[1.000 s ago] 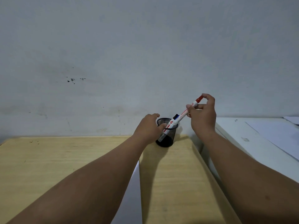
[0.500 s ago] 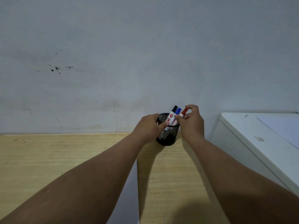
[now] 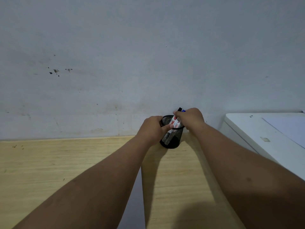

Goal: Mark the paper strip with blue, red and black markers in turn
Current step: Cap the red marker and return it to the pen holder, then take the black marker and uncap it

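A black mesh pen holder (image 3: 172, 141) stands on the wooden desk by the wall. My left hand (image 3: 152, 129) grips its rim from the left, thumb across the front. My right hand (image 3: 189, 119) is curled over the tops of the markers inside. The black marker's cap (image 3: 179, 109) and the blue marker's cap (image 3: 183, 110) stick out above my fingers. The red marker's cap is hidden under that hand; white marker barrels (image 3: 175, 122) show inside the holder. The white paper strip (image 3: 135, 204) lies on the desk between my forearms, mostly covered by the left one.
The wooden desk (image 3: 49, 171) ends at a grey wall (image 3: 148, 55) right behind the holder. A white cabinet (image 3: 264, 138) with a sheet of paper on it stands to the right, higher than the desk.
My right hand has lowered the red marker from above the holder down into it among the other two, and now covers its cap. My left hand has stayed on the holder.
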